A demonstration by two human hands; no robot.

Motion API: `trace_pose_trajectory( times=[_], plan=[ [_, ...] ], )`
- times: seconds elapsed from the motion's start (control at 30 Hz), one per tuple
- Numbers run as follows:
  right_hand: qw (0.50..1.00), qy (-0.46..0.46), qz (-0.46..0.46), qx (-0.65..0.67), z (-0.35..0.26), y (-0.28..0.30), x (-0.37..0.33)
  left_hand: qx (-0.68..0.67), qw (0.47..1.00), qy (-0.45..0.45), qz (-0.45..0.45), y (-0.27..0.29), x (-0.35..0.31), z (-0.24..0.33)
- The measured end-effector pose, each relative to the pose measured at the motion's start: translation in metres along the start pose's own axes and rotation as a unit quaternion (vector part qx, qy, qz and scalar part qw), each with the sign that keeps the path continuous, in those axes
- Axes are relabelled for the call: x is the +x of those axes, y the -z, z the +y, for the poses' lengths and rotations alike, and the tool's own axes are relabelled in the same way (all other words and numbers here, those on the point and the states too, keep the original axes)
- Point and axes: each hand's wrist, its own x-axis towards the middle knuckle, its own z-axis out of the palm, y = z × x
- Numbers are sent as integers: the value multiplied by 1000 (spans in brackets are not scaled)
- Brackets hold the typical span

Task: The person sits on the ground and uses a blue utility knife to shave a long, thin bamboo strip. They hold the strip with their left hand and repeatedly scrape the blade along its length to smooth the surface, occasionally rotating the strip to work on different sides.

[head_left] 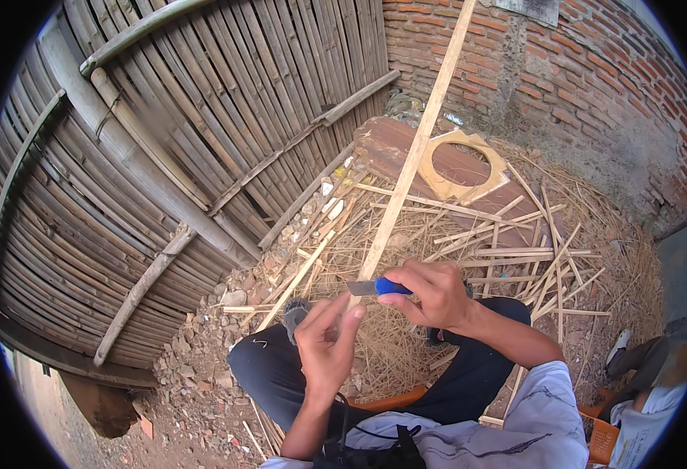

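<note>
My left hand [328, 338] pinches the near end of a long, pale wooden strip [410, 170], which slants up and away to the far wall. A short knife [389, 287] with a blue handle and a broad grey blade is gripped in my right hand [439, 294]. Its blade lies across the strip just beyond my left fingertips. How deep the edge sits in the wood cannot be made out. Both hands are above my bent knees, close together.
Loose strips [507, 250] and shavings [386, 344] litter the ground ahead. Behind them lie a brown board [386, 144] and a wooden piece with a round hole [435, 173]. A bamboo wall [226, 102] rises left, a brick wall [578, 78] right. Another person's leg [633, 363] shows at right.
</note>
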Motion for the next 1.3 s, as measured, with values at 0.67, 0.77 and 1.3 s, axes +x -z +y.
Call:
trace_pose_trajectory(
  times=[0.67,0.77,1.3],
  plan=[
    [991,-94,66,-73,29,12,6,72,997,9,-11,1,-6,1],
    [979,-142,112,-96,57,32,13,37,995,78,-51,14,-24,-9],
    [985,-143,81,-55,50,31,8,4,990,129,-58,21,-17,-7]
  ],
)
